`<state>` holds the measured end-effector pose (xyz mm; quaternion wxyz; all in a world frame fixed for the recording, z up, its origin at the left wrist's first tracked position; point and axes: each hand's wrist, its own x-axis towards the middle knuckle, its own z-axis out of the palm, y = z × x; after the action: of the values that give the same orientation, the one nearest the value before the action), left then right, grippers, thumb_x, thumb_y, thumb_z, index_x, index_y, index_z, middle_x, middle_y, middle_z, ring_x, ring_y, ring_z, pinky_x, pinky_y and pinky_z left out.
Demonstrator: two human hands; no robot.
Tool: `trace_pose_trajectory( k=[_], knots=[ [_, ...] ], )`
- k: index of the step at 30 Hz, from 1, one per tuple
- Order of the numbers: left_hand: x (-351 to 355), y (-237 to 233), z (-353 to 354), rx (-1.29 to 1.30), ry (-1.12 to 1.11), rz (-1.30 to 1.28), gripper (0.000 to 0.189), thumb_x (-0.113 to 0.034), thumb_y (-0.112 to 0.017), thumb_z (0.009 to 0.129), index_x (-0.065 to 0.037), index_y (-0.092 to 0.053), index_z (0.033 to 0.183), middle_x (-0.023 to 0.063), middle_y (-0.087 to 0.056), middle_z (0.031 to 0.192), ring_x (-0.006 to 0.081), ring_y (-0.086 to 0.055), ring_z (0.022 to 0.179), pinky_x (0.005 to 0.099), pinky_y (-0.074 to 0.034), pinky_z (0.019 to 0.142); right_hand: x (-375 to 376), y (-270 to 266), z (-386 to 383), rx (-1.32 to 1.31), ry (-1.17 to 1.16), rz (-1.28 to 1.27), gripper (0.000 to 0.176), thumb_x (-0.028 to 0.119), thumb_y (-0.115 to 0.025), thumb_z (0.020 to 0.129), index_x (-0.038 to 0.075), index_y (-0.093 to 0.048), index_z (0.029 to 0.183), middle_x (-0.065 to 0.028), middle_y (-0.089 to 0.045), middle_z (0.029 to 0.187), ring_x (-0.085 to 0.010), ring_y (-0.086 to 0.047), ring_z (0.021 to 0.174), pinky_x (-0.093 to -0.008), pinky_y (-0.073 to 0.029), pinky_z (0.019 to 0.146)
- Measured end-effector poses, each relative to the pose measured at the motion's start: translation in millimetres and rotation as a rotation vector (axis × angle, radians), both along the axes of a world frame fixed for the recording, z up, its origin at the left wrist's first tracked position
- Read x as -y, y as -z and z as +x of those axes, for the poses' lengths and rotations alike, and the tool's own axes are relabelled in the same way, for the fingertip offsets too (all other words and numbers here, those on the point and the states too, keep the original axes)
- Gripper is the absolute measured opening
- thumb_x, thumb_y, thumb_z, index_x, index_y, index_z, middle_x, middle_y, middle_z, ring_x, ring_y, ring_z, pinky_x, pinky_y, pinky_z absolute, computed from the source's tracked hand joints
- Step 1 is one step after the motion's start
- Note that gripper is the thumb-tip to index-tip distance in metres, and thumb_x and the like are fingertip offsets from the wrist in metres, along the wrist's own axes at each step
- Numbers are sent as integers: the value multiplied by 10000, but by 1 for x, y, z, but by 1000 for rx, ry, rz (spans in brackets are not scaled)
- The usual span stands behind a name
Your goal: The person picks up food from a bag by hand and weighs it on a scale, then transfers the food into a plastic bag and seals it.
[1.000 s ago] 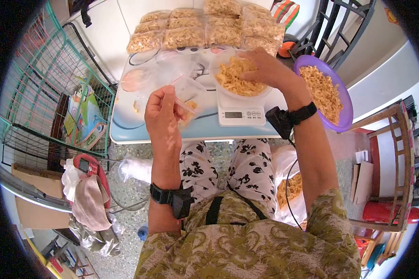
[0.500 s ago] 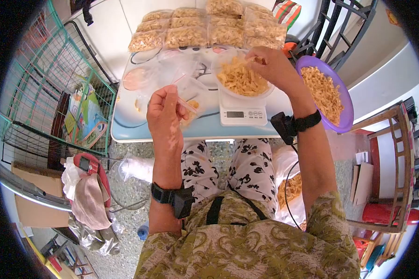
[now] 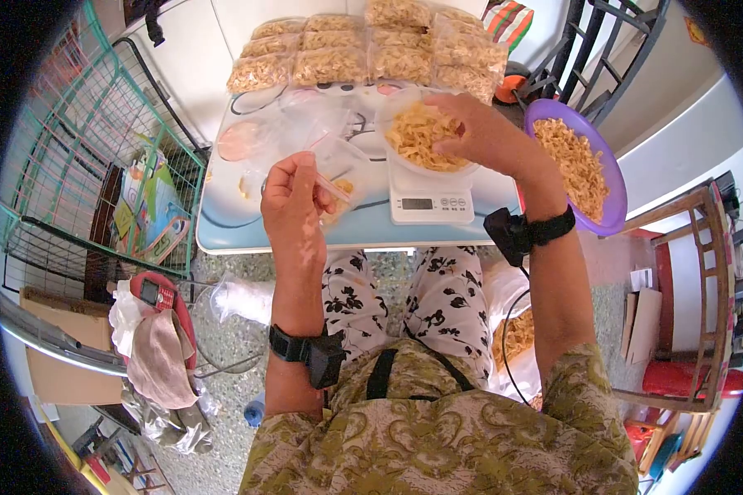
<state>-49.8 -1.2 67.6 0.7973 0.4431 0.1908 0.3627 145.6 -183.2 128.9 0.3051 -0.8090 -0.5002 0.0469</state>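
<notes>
My left hand [image 3: 295,198] pinches the top edge of a clear zip bag [image 3: 336,190], its fingers closed. A few yellowish dried strips show low in the bag. My right hand [image 3: 483,136] reaches over a clear plastic bowl [image 3: 461,172] with thumb and fingers spread apart. Yellowish dried strips [image 3: 417,136] fill the bowl under its fingertips. The bowl stands on a white digital kitchen scale [image 3: 432,210], whose display I cannot read.
Several filled bags [image 3: 330,64] are stacked at the table's back. More clear bags [image 3: 305,120] lie on the patterned table [image 3: 231,235]. A purple basin [image 3: 615,177] of dried strips sits at right. A green wire rack [image 3: 99,214] stands left.
My right hand has turned, and its fingers have gone from pinched together over the bowl to spread at the bowl's right side. My left hand has hardly moved.
</notes>
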Motion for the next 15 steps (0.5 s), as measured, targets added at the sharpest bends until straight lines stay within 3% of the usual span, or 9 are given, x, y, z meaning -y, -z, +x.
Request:
trace_pose_trajectory(
  k=[2, 9, 11, 15],
  knots=[
    [1, 0, 0, 0, 2, 3, 184, -206, -641, 893, -39, -570, 925, -12, -518, 661, 60, -463, 527, 211, -387, 458, -1, -4, -6, 284, -79, -135, 565, 168, -677, 751, 60, -510, 1280, -175, -537, 1202, -280, -563, 1037, -345, -458, 874],
    [0, -1, -2, -14, 0, 13, 192, -219, -647, 890, -46, -572, 926, -17, -512, 662, 59, -460, 533, 209, -393, 465, -8, 6, -5, 454, -4, -195, 335, 89, -621, 761, 30, -619, 1091, -168, -596, 1029, -316, -580, 969, -342, -468, 840],
    [0, -1, -3, -17, -5, 14, 197, -222, -648, 890, -45, -572, 927, -18, -511, 661, 58, -460, 532, 208, -393, 466, -5, 0, -6, 380, -12, -48, 223, 89, -626, 775, 5, -635, 981, -123, -616, 914, -263, -602, 839, -329, -481, 756],
    [2, -4, -2, -20, -4, 10, 206, -225, -645, 892, -37, -571, 929, -16, -511, 661, 58, -463, 530, 207, -391, 467, -4, -10, -4, 311, 10, 139, 181, 115, -639, 813, 11, -631, 960, -62, -592, 775, -150, -571, 687, -283, -473, 634]
  ],
)
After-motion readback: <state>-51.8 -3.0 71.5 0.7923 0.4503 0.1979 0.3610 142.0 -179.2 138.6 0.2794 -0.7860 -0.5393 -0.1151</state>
